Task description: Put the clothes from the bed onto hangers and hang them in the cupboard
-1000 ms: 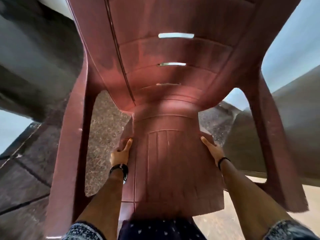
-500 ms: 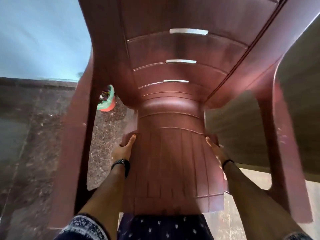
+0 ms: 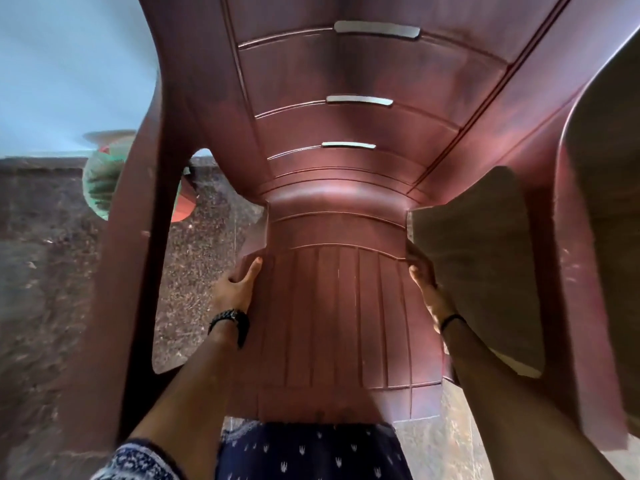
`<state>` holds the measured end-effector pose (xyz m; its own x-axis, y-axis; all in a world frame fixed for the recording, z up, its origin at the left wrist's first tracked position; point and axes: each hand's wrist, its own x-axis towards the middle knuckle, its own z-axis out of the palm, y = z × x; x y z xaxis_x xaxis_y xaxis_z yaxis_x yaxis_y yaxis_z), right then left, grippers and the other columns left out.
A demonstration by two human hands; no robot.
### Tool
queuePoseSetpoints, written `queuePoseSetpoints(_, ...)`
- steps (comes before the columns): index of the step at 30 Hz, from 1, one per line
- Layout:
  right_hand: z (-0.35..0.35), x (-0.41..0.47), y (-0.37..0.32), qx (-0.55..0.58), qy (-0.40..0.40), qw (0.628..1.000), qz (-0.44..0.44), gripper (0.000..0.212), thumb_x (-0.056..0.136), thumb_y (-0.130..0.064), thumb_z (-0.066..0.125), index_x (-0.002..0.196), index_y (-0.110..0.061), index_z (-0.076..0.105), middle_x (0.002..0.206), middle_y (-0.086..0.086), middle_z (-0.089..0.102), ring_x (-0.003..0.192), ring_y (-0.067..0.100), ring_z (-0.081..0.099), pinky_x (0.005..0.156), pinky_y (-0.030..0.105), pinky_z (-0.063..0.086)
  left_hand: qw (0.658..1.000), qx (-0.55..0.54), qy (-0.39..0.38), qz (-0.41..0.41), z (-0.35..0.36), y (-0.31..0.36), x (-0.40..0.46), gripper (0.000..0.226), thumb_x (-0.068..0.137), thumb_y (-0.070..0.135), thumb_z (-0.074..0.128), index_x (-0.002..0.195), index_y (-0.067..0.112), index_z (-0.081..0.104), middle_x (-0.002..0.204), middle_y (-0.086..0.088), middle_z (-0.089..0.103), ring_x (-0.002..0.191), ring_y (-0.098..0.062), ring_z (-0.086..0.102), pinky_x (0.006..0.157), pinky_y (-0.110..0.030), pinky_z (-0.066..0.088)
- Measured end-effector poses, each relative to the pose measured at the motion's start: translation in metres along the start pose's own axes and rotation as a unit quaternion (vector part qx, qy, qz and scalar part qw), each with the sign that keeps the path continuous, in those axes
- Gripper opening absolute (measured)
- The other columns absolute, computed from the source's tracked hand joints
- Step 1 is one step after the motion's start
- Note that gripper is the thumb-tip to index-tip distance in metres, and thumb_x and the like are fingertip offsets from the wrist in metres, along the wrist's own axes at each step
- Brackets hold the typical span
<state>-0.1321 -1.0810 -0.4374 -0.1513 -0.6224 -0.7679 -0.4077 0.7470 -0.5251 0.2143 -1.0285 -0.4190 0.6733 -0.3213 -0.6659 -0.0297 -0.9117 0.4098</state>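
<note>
Swinging round with the chair (image 3: 346,323), left hand (image 3: 235,289) and right hand (image 3: 427,292) clamped on its sides; should keep legs clear.

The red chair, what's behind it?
Behind the red chair, speckled floor and part of a green and orange thing show. The rest is hidden.

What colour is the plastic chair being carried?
Dark reddish-brown, seen in the head view: the chair, gripped by the left hand and right hand.
</note>
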Motion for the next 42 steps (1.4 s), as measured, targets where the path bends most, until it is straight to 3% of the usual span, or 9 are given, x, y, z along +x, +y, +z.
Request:
queuePoseSetpoints(3, 0.001, 0.027, -0.001, 0.0, -0.004, 1.0, -0.001, 0.052, 0.088, -0.056, 0.054, 0.133, -0.03, 0.053, 0.131, -0.014, 0.055, 0.124, 0.01, 0.05, 0.097, 0.025, 0.037, 1.0, -0.002, 0.001, -0.022, 0.016, -0.002, 0.015, 0.069, 0.07, 0.068, 0.067, 0.091, 0.003, 0.067, 0.089, -0.013, 0.064, 0.09, -0.031, 0.062, 0.075, -0.034, 0.044)
queuePoseSetpoints(7, 0.01, 0.051, -0.003, 0.001, 0.044, 0.999, 0.012, 0.09, 0.068, -0.077, 0.057, 0.135, -0.016, 0.053, 0.135, -0.001, 0.054, 0.127, 0.019, 0.048, 0.109, 0.038, 0.036, 0.999, 0.018, -0.005, -0.026, 0.028, -0.001, 0.034, 0.073, 0.07, 0.072, 0.062, 0.092, 0.003, 0.068, 0.092, -0.015, 0.065, 0.089, -0.032, 0.061, 0.076, -0.035, 0.044)
queuePoseSetpoints(8, 0.014, 0.051, -0.012, 0.003, 0.068, 0.998, -0.004, 0.091, 0.068, -0.072, 0.06, 0.134, -0.009, 0.053, 0.136, 0.003, 0.054, 0.129, 0.02, 0.046, 0.112, 0.033, 0.031, 1.0, 0.014, -0.007, -0.025, 0.03, -0.001, 0.04, 0.071, 0.072, 0.071, 0.061, 0.091, 0.003, 0.068, 0.092, -0.014, 0.065, 0.086, -0.03, 0.06, 0.075, -0.034, 0.043)
queuePoseSetpoints(10, 0.018, 0.054, -0.023, -0.016, 0.107, 0.994, -0.006, 0.068, 0.081, -0.05, 0.066, 0.125, 0.001, 0.058, 0.129, 0.011, 0.058, 0.126, 0.024, 0.049, 0.103, 0.016, 0.025, 1.0, 0.01, -0.011, -0.024, 0.033, 0.001, 0.049, 0.067, 0.075, 0.069, 0.06, 0.093, 0.004, 0.067, 0.091, -0.013, 0.064, 0.081, -0.027, 0.056, 0.073, -0.032, 0.041)
queuePoseSetpoints(12, 0.02, 0.058, -0.032, -0.028, 0.126, 0.992, -0.002, 0.052, 0.087, -0.039, 0.066, 0.12, 0.001, 0.062, 0.125, 0.016, 0.061, 0.124, 0.027, 0.051, 0.097, 0.018, 0.028, 0.999, 0.02, -0.008, -0.024, 0.035, 0.005, 0.054, 0.069, 0.076, 0.068, 0.059, 0.092, 0.002, 0.066, 0.088, -0.012, 0.061, 0.08, -0.027, 0.055, 0.071, -0.032, 0.039)
queuePoseSetpoints(17, 0.02, 0.082, -0.048, -0.006, 0.118, 0.992, 0.034, 0.058, 0.083, -0.051, 0.065, 0.111, -0.001, 0.067, 0.115, 0.016, 0.066, 0.113, 0.028, 0.058, 0.087, 0.023, 0.036, 0.999, 0.031, -0.022, -0.024, 0.043, 0.027, 0.071, 0.074, 0.073, 0.076, 0.055, 0.095, 0.006, 0.064, 0.097, -0.012, 0.064, 0.091, -0.03, 0.059, 0.084, -0.037, 0.046)
queuePoseSetpoints(30, 0.017, 0.071, -0.042, -0.037, 0.119, 0.991, 0.057, 0.07, 0.077, -0.064, 0.062, 0.11, -0.002, 0.065, 0.112, 0.019, 0.066, 0.107, 0.037, 0.059, 0.099, 0.043, 0.045, 0.998, 0.035, -0.052, 0.004, 0.038, 0.03, 0.075, 0.069, 0.081, 0.065, 0.055, 0.114, 0.005, 0.062, 0.116, -0.016, 0.063, 0.107, -0.032, 0.058, 0.089, -0.036, 0.042)
queuePoseSetpoints(34, 0.014, 0.069, -0.051, -0.058, 0.114, 0.991, 0.049, 0.063, 0.085, -0.055, 0.059, 0.113, 0.001, 0.063, 0.115, 0.022, 0.064, 0.109, 0.04, 0.056, 0.093, 0.039, 0.042, 0.993, 0.088, -0.081, -0.005, 0.034, 0.036, 0.071, 0.077, 0.084, 0.068, 0.047, 0.125, 0.003, 0.055, 0.127, -0.02, 0.057, 0.118, -0.036, 0.052, 0.1, -0.041, 0.038)
queuePoseSetpoints(42, 0.013, 0.075, -0.067, -0.075, 0.147, 0.986, 0.025, 0.063, 0.083, -0.054, 0.064, 0.116, 0.0, 0.063, 0.117, 0.024, 0.063, 0.11, 0.039, 0.057, 0.093, 0.039, 0.043, 0.993, 0.073, -0.091, -0.012, 0.043, 0.039, 0.074, 0.079, 0.084, 0.066, 0.05, 0.133, 0.004, 0.047, 0.134, -0.019, 0.052, 0.122, -0.036, 0.049, 0.104, -0.041, 0.037)
